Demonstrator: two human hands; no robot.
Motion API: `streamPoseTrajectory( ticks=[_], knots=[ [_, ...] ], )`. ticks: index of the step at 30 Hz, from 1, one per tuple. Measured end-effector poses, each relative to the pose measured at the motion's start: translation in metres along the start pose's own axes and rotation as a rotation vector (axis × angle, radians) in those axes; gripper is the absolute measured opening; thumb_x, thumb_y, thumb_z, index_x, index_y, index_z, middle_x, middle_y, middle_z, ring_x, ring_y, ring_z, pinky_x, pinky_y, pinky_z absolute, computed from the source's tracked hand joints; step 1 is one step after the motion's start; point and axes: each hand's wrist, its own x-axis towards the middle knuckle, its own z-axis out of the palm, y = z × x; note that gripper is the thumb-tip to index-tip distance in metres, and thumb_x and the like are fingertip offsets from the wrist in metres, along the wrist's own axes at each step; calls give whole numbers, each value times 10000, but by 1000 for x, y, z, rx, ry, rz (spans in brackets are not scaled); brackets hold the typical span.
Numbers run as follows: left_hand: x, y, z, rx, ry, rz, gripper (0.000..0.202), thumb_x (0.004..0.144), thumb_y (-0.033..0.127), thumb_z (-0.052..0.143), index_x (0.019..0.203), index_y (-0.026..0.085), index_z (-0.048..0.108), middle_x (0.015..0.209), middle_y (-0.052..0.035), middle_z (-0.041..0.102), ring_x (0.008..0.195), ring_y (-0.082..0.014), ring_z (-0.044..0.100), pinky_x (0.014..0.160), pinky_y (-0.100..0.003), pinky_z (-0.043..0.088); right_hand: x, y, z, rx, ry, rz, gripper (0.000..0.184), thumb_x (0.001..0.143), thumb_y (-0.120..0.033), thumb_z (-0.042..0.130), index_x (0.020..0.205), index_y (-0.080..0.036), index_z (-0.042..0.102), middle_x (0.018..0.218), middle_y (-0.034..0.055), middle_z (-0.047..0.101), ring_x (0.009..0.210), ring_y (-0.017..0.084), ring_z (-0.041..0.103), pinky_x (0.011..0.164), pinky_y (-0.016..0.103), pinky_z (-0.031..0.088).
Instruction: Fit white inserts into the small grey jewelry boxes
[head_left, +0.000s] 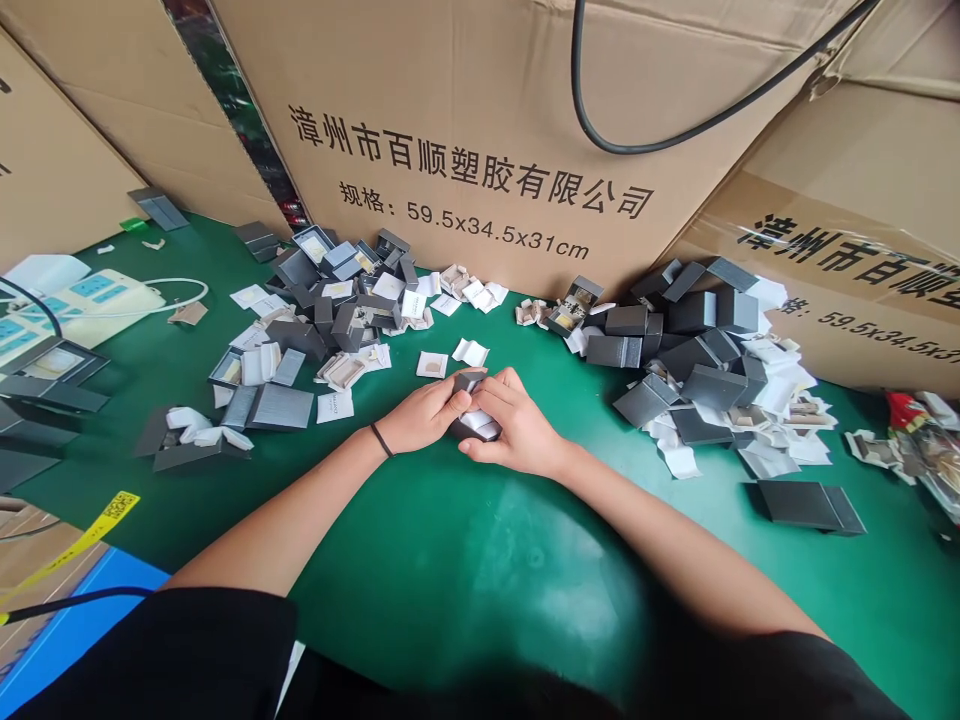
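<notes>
Both my hands meet over the middle of the green table around a small dark grey box with white paper or lining showing in it. My left hand grips its left side, fingers curled round it. On the other side my right hand is closed on the same box, thumb low and fingers over the top. Much of the box is hidden by my fingers. Just beyond my hands lie a white square card and a folded white paper piece.
Grey boxes, papers and inserts form a left heap and a right heap. A single grey box lies at right. Large cardboard cartons wall the back. A power strip sits at left; a black cable hangs above.
</notes>
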Motion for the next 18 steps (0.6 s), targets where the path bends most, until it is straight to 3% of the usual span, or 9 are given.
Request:
streamPoseTrajectory(
  ticks=[18],
  knots=[
    [0, -1, 5, 1, 70, 22, 608, 919, 535, 216, 1330, 115, 371, 1265, -95, 475, 1120, -191, 481, 923, -269, 373, -3, -3, 3, 141, -7, 73, 796, 763, -773, 269, 929, -58, 576, 858, 51, 426, 837, -61, 198, 839, 75, 185]
  ],
)
